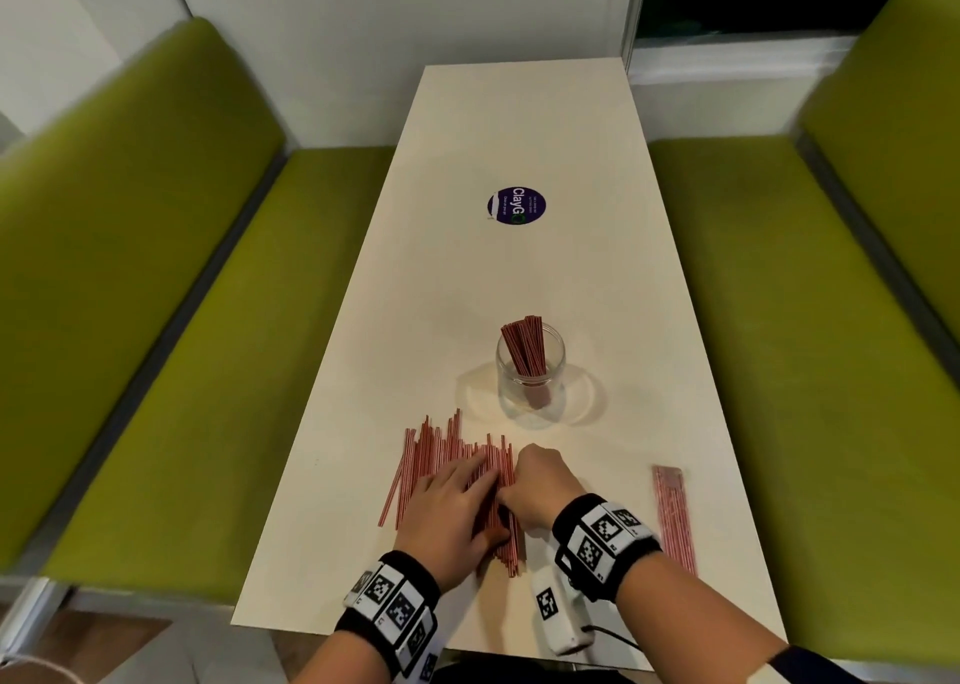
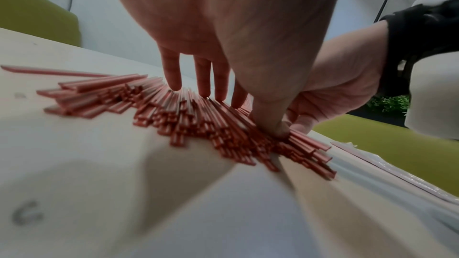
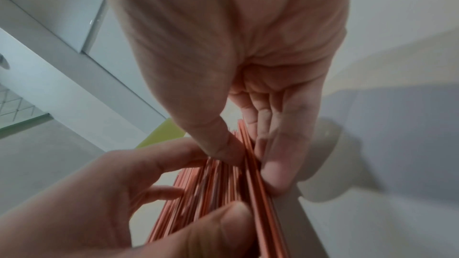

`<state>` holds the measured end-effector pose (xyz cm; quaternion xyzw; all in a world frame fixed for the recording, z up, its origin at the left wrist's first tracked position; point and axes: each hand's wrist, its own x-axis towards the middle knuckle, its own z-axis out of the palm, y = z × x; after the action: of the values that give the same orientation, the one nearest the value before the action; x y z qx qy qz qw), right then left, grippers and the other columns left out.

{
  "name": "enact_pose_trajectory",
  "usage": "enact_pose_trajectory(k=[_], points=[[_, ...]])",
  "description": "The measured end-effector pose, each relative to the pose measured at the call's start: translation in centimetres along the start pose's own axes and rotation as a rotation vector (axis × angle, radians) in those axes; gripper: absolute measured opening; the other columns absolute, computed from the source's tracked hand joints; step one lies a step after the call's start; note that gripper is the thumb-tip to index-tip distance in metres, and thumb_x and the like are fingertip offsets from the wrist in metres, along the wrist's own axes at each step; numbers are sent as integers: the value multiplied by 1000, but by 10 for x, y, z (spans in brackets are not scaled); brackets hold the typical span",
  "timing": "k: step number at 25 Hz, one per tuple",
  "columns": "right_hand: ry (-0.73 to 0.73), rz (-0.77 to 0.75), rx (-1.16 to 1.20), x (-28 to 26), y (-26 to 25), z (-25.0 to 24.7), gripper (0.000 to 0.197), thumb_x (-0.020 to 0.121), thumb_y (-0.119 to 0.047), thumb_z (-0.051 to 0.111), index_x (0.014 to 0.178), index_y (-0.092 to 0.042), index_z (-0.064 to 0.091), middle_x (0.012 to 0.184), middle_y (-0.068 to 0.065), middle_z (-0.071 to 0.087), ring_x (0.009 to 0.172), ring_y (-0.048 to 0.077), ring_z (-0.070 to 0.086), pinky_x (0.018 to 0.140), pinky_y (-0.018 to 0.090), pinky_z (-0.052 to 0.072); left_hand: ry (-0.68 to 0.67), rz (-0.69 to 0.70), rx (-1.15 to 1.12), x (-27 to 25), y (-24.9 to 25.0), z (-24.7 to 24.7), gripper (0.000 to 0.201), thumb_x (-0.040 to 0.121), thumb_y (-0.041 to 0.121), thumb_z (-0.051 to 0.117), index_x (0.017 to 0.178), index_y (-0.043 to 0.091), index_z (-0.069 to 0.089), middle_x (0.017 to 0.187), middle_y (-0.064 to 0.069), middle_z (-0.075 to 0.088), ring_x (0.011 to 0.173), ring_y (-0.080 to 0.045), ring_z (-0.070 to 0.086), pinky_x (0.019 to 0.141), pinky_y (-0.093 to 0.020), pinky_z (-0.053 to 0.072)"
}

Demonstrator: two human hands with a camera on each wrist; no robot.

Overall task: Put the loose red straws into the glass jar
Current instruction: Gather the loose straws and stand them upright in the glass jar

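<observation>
A clear glass jar [image 1: 530, 387] stands mid-table with a bunch of red straws [image 1: 524, 345] upright in it. In front of it, loose red straws [image 1: 436, 449] lie fanned on the table. My left hand [image 1: 467, 496] lies flat on the pile, its fingers [image 2: 206, 85] straight and its thumb [image 2: 278, 128] pressing down on the straws [image 2: 198, 121]. Against the pile's right edge, my right hand [image 1: 530, 475] pinches a bundle of straws [image 3: 250, 183] between thumb and fingers [image 3: 273, 164].
A clear packet of red straws [image 1: 672, 512] lies at the right of the cream table [image 1: 467, 294]. A round purple sticker [image 1: 517, 205] is farther back. Green benches [image 1: 156, 320] flank the table on both sides, with a white wall behind.
</observation>
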<state>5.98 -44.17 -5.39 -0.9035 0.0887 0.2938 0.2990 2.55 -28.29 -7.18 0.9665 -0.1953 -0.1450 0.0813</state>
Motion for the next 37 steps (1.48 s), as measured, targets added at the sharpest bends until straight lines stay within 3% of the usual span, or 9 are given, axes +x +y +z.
enact_pose_trajectory(k=[5,10,14,17,20,26,31,34,37], points=[[-5,-2,66,2,-3,-2,13,77,-20,67,75,-11,58,65,5,62,57,23,64,46,25,47,32,-16,-38,0,0,3,84,86,63,51,155,26,21,165,8,20,151,-15,18,120,-40,20],[15,-26,-33,1,-8,-2,14,82,-20,65,86,-10,57,79,4,60,66,22,59,46,24,38,96,-32,-76,-3,3,-3,83,88,63,48,156,23,20,161,6,29,149,-14,22,120,-35,16],[-50,-22,136,2,4,-6,13,84,-20,65,84,-7,62,66,6,68,50,21,66,47,27,53,201,-56,-186,-6,0,-6,64,94,58,41,149,26,34,147,7,46,137,-13,38,116,-34,30],[-100,-86,305,0,22,-14,14,86,-17,66,78,-4,64,60,8,70,56,27,73,54,33,58,311,-146,-455,-8,1,-15,43,98,47,48,135,28,51,112,12,64,102,-5,58,92,-26,49],[-193,-190,574,-11,31,-23,20,89,-5,65,70,-7,60,53,4,65,49,21,65,53,29,56,293,-299,-881,-5,14,-23,14,99,35,54,107,30,65,81,2,70,74,-14,65,64,-21,50],[-434,-359,767,-28,28,-49,9,90,-1,62,88,8,62,67,13,61,54,19,59,52,22,52,68,-214,-1577,6,61,-44,43,102,31,44,104,-8,63,76,-24,67,58,-28,65,58,-30,56],[-591,-386,836,-32,40,-62,11,94,-1,61,84,-4,66,67,6,60,57,16,57,55,22,52,79,-281,-1850,11,82,-49,30,99,27,50,112,1,61,98,-24,71,70,-33,68,56,-36,60],[-524,-329,944,-31,47,-59,17,94,-4,64,78,-5,68,68,7,63,57,14,60,56,21,53,89,-421,-1989,22,88,-45,26,103,23,44,110,0,56,113,-23,71,88,-40,69,56,-41,58],[-366,-242,1077,-29,49,-51,11,92,-6,67,82,-3,71,69,7,65,57,12,59,56,21,51,166,-516,-2086,36,89,-45,24,106,17,39,115,-2,49,110,-18,74,105,-41,68,88,-57,55]])
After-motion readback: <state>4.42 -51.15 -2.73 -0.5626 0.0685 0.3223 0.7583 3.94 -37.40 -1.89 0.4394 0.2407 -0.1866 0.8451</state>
